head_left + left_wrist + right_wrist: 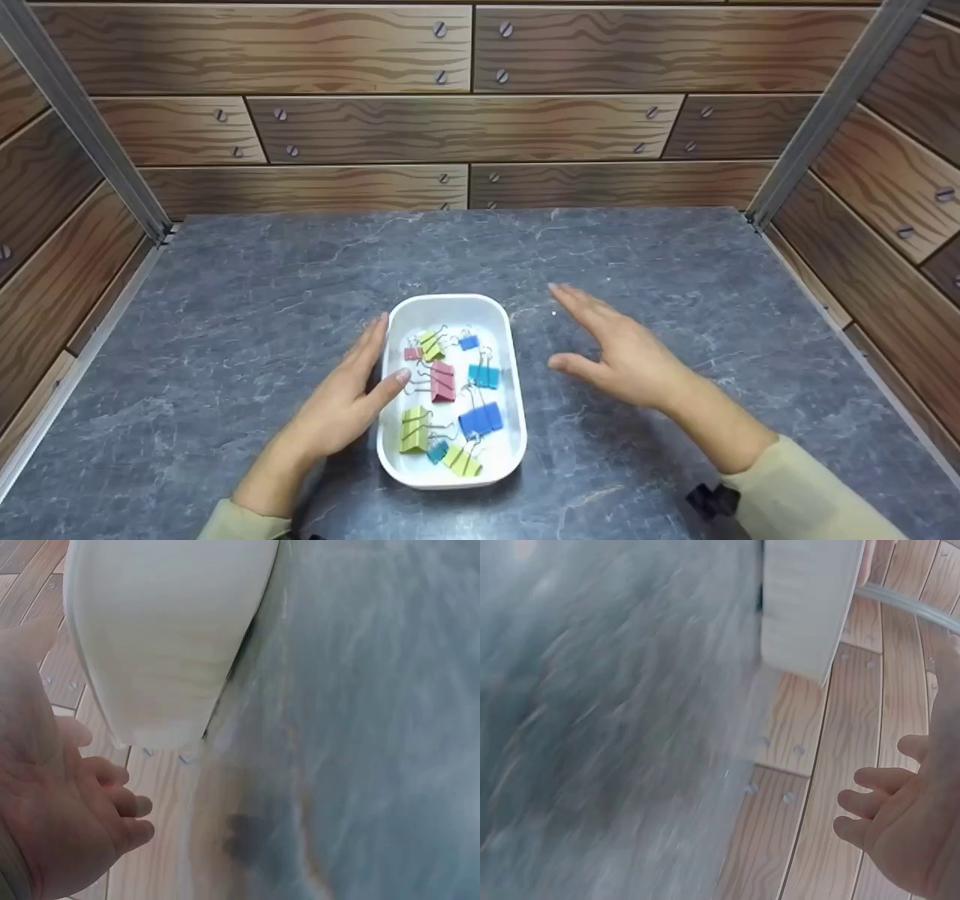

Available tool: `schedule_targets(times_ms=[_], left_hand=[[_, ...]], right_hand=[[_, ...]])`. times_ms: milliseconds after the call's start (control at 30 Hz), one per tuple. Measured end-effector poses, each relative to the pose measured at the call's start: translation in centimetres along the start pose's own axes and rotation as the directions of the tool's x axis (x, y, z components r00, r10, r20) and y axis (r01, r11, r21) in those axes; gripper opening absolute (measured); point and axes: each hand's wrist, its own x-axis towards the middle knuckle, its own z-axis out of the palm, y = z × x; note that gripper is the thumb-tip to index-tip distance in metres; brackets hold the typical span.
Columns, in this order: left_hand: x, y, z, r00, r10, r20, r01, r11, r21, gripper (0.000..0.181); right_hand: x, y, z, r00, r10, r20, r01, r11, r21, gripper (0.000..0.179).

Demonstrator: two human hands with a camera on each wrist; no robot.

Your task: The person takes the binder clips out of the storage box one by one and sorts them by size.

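Note:
A white plastic tray (450,484) stands on the table, holding several binder clips in different colours and sizes. Among them are a red binder clip (443,382), a large blue binder clip (481,421), a teal one and some yellow-green ones. My left hand (341,409) is at the tray's left side, fingers straight along the wall and thumb over the rim. In the left wrist view its fingers (112,799) extend beside the tray's outer wall. To the right, apart from the tray, my right hand (626,360) hovers with fingers extended, thumb spread, and nothing in it.
The grey marbled table (300,262) runs back to a wood-patterned wall (465,127). Similar panels with metal corner posts rise at both sides. A tiny white speck (553,313) lies near the right fingertips. A black strap piece (712,500) sits at the right sleeve.

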Motion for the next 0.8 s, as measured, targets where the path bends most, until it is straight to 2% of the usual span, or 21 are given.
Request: schedule_targets(times_ms=[233, 500, 667, 800], left_hand=[[0.4, -0.6, 0.5, 1.0, 0.012, -0.001, -0.012, 0.996, -0.088, 0.083], [0.6, -1.1, 1.1, 0.998, 0.043, -0.034, -0.048, 0.984, -0.169, 0.076], [0.5, -1.8, 1.7, 0.999, 0.038, -0.026, -0.042, 0.98, -0.195, 0.074], [0.8, -2.1, 1.8, 0.999, 0.031, -0.027, -0.037, 0.971, -0.237, 0.075]], right_hand=[[2.1, -2.1, 0.8, 0.998, -0.056, -0.024, 0.059, 0.986, 0.153, 0.088], [3.9, -3.7, 2.0, 0.995, -0.09, -0.053, 0.102, 0.937, 0.335, 0.08], [4.7, -4.0, 3.1, 0.989, -0.145, -0.02, 0.14, 0.906, 0.399, 0.075], [5.2, -4.3, 3.6, 0.986, -0.163, 0.029, 0.137, 0.899, 0.416, 0.071]])
